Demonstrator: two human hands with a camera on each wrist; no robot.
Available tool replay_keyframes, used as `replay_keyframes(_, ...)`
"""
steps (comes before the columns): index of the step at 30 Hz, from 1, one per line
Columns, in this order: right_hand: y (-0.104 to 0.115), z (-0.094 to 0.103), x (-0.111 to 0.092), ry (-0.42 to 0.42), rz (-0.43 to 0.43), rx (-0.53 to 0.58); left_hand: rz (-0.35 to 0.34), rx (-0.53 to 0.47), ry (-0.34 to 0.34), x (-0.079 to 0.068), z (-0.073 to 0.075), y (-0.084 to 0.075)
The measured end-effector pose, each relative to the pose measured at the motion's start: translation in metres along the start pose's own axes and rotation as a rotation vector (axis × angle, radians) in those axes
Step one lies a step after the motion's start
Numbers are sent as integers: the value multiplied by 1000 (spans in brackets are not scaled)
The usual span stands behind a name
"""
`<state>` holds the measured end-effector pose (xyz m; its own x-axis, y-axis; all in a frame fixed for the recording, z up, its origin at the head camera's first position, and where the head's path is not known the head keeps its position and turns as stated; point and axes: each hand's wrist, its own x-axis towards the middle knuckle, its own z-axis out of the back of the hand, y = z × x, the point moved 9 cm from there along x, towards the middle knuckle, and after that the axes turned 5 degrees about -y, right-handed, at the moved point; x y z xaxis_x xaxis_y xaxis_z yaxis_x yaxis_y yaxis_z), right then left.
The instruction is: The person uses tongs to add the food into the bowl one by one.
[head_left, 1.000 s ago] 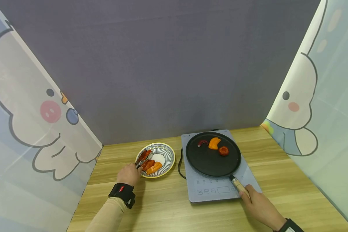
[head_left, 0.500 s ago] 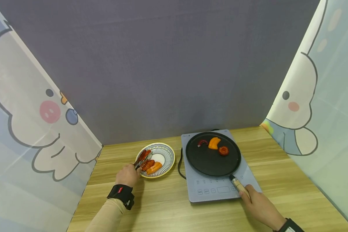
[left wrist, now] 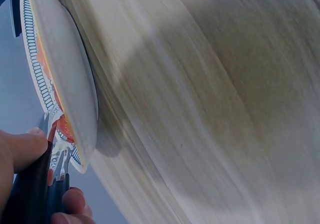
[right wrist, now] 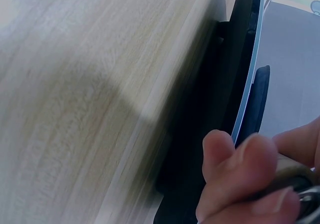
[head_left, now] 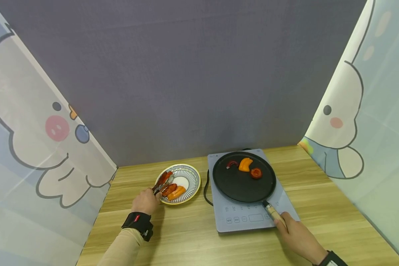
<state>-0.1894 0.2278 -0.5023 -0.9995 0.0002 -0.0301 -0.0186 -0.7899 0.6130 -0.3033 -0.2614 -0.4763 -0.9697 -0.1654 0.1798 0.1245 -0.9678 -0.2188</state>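
Note:
My left hand [head_left: 144, 202] grips black-handled tongs [left wrist: 31, 189] at the near left rim of a patterned plate [head_left: 195, 184]. The tongs' metal tips [head_left: 168, 180] reach in over the plate, beside a dark red piece of food [head_left: 166, 176]. A glossy red piece [head_left: 170, 189] and an orange slice [head_left: 177, 193] lie nearer the front of the plate. With curled fingers, my right hand [head_left: 297, 236] holds the wooden handle [head_left: 272, 212] of a flat black frying pan [head_left: 239, 190]. In the pan lie a purplish-red curl [head_left: 232, 163], an orange pepper piece [head_left: 245, 164] and a tomato slice [head_left: 256, 173].
Under the pan sits a grey induction cooker [head_left: 222, 216] with printed touch controls along its front. Its black cable [head_left: 205, 192] runs between cooker and plate. A grey partition [head_left: 193, 81] closes off the back of the wooden table [head_left: 186, 240], and cartoon-printed panels [head_left: 382, 122] flank it.
My left hand has drawn back very slightly to the left, and the tongs' tips have shifted a little with it. The right hand and the pan hold still.

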Motion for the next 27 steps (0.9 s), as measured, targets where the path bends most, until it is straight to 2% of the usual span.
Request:
replay_keyframes(5, 0, -1, -1, 5, -1, 5, -2, -6, -25, -1, 5, 1)
replay_keyframes(13, 1, 0, -1, 4, 5, 0, 1, -22, -27, -2, 14, -3)
replay_keyframes(23, 1, 1, 0, -3, 8, -6, -27, -28, -33, -4, 24, -26)
replay_keyframes(27, 1, 1, 0, -4, 9, -7, -55, -32, -59, -6, 27, -37)
